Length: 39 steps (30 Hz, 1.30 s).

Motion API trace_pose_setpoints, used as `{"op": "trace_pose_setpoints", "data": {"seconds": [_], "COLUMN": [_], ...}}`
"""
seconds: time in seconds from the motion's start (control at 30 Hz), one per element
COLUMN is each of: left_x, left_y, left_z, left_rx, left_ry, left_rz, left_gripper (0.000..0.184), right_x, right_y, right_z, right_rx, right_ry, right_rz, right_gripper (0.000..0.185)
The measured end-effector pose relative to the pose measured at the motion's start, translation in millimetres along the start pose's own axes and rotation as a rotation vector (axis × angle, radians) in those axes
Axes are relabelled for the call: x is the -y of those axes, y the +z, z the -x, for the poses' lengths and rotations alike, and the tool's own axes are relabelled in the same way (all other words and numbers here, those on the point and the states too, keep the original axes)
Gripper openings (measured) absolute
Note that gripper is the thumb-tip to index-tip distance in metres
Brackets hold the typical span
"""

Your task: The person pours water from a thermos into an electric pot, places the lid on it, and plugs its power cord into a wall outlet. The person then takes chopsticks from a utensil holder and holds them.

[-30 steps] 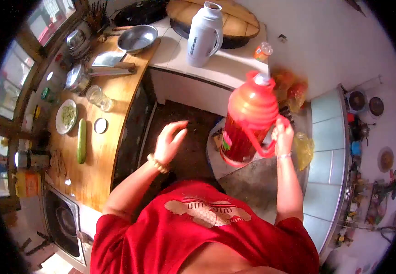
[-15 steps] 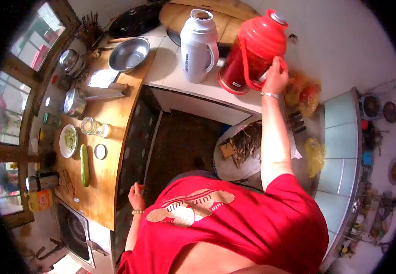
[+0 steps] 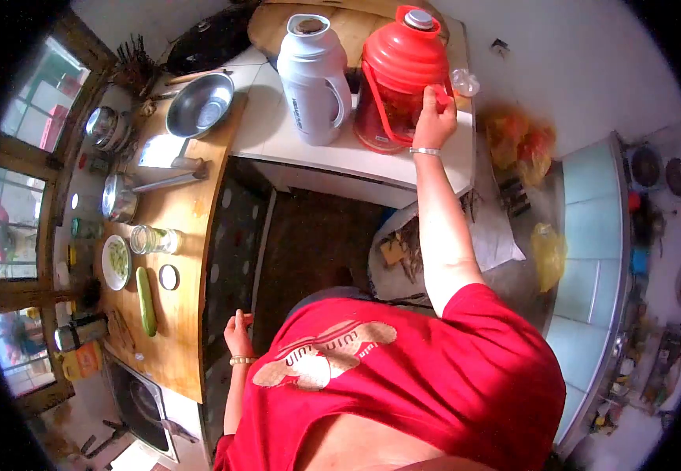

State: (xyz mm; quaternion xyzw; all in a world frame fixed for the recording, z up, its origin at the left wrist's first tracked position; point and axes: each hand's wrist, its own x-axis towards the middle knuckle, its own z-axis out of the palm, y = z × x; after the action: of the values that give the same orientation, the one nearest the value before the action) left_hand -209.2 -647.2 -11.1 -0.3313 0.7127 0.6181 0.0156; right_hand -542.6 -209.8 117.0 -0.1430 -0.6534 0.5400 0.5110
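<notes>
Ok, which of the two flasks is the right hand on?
The red flask: the right hand is gripping it. The pale flask, to its left, has no hand on it.

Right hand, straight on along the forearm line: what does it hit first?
The red flask. The right hand is at its near side, fingers at the handle, with the body just ahead. Beyond it, probably the round wooden board, though depth there is hard to judge.

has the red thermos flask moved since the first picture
Yes, the red thermos flask has moved forward, from in front of the tiled counter onto it, beside the white thermos flask.
</notes>
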Motion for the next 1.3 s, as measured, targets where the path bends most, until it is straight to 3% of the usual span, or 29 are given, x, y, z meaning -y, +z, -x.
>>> {"op": "trace_pose_setpoints", "data": {"seconds": [0.07,0.2,0.27,0.33,0.4,0.53,0.6,0.63,0.67,0.7,0.73,0.83,0.87,0.93,0.97,1.0,1.1,1.13,1.2,1.3], "left_x": [-1,3,-3,2,24,66,101,119,140,162,183,217,219,220,216,213,200,194,189,178], "left_y": [2,3,5,-2,-13,-40,-68,-79,-90,-101,-111,-132,-136,-132,-125,-113,-58,-31,23,105], "left_z": [-1,-11,-13,-21,-34,-45,-53,-59,-65,-69,-72,-75,-76,-87,-92,-99,-118,-121,-119,-82], "left_rx": [0.025,0.096,0.169,0.249,0.346,0.460,0.661,0.745,0.822,0.893,0.943,1.015,1.014,0.975,0.947,0.919,0.785,0.746,0.705,0.883], "left_ry": [-0.018,-0.001,-0.010,-0.090,-0.071,-0.140,0.177,0.325,0.350,0.343,0.278,0.108,0.068,0.010,-0.019,-0.041,-0.097,-0.122,-0.121,0.145], "left_rz": [-0.025,-0.117,-0.098,-0.101,-0.129,-0.269,-0.612,-0.783,-0.923,-1.044,-1.129,-1.349,-1.403,-1.466,-1.479,-1.476,-1.389,-1.329,-1.245,-1.431], "left_gripper": [0.032,0.028,0.026,0.026,0.026,0.030,0.028,0.027,0.026,0.025,0.024,0.022,0.022,0.021,0.020,0.020,0.020,0.020,0.020,0.021], "right_x": [9,14,22,14,20,19,14,-6,-10,-33,5,-21,-33,100,84,103,170,144,135,112], "right_y": [-3,3,3,-4,-34,-144,-229,-283,-339,-410,-460,-697,-760,-767,-817,-813,-816,-849,-851,-856], "right_z": [8,14,21,27,44,99,134,156,178,209,234,354,412,434,456,465,500,540,532,495], "right_rx": [0.022,0.006,0.097,0.233,0.162,0.292,0.530,0.613,0.742,0.889,0.909,0.828,0.157,-0.449,-1.273,-1.291,-1.162,-0.900,-0.701,-0.422], "right_ry": [0.099,0.078,0.035,0.065,-0.252,-0.244,0.100,0.142,0.552,0.656,0.820,1.389,1.398,1.286,1.522,1.516,1.485,1.294,1.521,1.764], "right_rz": [0.013,0.000,0.080,0.198,0.384,0.535,0.720,0.757,0.798,0.956,0.888,1.124,0.927,0.428,0.361,0.345,-0.169,-0.686,-0.335,0.044], "right_gripper": [0.027,0.025,0.030,0.046,0.049,0.042,0.034,0.032,0.032,0.036,0.049,0.052,0.043,0.019,0.024,0.024,0.023,0.022,0.019,0.017]}}
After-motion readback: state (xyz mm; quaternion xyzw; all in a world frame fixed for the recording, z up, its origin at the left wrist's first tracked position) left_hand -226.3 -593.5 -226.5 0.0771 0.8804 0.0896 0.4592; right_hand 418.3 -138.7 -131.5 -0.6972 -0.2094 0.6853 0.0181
